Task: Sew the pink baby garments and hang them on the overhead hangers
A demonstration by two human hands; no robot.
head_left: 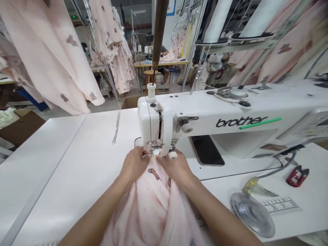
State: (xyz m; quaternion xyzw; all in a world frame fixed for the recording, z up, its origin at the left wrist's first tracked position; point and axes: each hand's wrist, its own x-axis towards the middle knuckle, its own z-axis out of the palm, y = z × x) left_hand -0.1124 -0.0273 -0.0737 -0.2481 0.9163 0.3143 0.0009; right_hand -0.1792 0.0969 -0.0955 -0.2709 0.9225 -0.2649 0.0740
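A pink fleece fabric piece (151, 198) with brown bear prints hangs in folds from the needle area of a white sewing machine (205, 109) toward me. My left hand (135, 162) pinches the fabric's upper edge just left of the presser foot (155, 150). On the other side, my right hand (176, 165) grips the fabric close to the foot, its fingers partly hidden behind the machine head and a white knob. Both hands are closed, nearly meeting at the needle.
A phone (207, 150) lies under the machine arm. To the right are small red snips (297, 176), a clear round dish (252, 213) and a printed ruler strip (280, 204). Pink garments (51, 51) hang at left. Thread cones (217, 20) stand behind the machine.
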